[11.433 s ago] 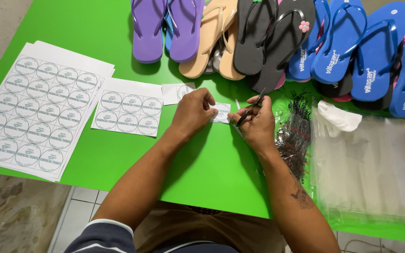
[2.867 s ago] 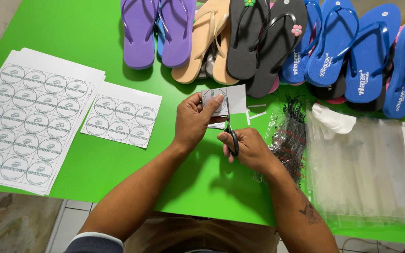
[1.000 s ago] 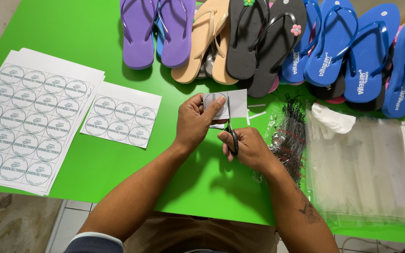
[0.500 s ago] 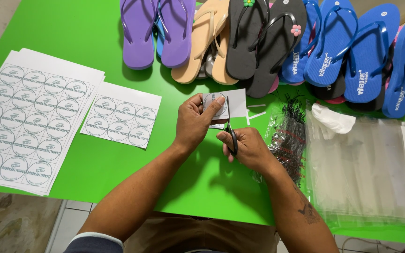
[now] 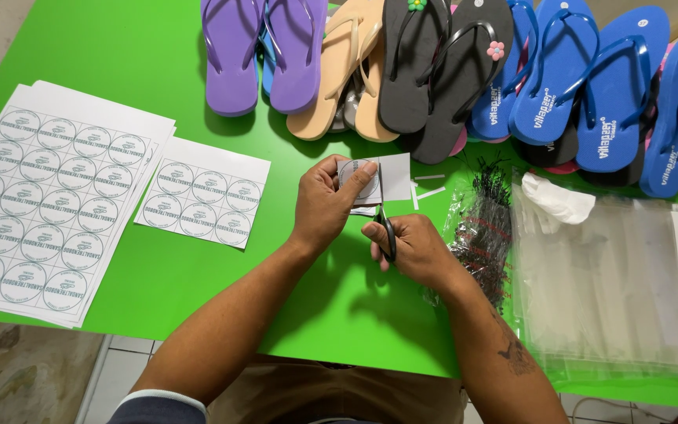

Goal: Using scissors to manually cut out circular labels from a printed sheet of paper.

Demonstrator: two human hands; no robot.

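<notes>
Sticker paper (image 5: 372,179), judged thin, light and floppy, is pinched by left hand (image 5: 325,202) fingers above the green worktop (image 5: 198,275); scissors (image 5: 387,232) are gripped by right hand (image 5: 416,250); best held near its edge.

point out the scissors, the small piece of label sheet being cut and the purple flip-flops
scissors (image 5: 387,235), head view, on the dark handle inside the right hand
small piece of label sheet (image 5: 394,174), head view, on its plain white right part
purple flip-flops (image 5: 233,55), head view, on the sole of the left one
</notes>
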